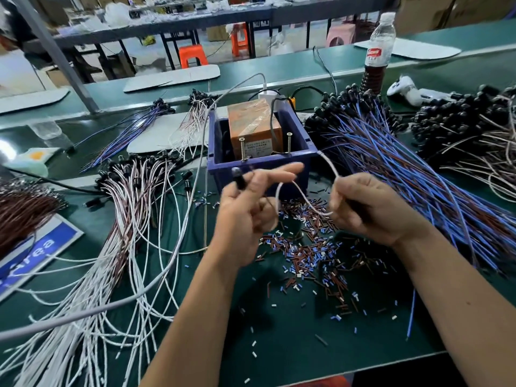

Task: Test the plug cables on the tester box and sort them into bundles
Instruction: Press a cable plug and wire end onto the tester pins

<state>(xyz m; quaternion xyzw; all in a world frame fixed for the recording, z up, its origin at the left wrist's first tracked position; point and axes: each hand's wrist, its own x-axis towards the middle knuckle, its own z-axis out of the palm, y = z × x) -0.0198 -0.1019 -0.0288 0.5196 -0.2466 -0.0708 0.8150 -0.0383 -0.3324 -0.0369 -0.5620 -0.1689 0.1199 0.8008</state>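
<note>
My left hand (pixel 245 210) pinches the black plug (pixel 239 178) of a plug cable in front of the tester box. Its white wire (pixel 296 195) loops down and across to my right hand (pixel 371 210), which grips the wire's other end. The tester box (pixel 252 129) is orange, with two upright screws, and sits inside a blue bin (pixel 300 129) just behind my hands. A bundle of white and brown cables (pixel 134 196) lies at the left. Blue and brown cables (pixel 391 157) fan out at the right.
Cut bits of wire sleeve (pixel 310 247) litter the green table. More bundles lie at the back left (pixel 145 124) and far right (pixel 469 127). A water bottle (pixel 378 51) stands at the back right. A blue sign (pixel 36 252) lies at the left edge.
</note>
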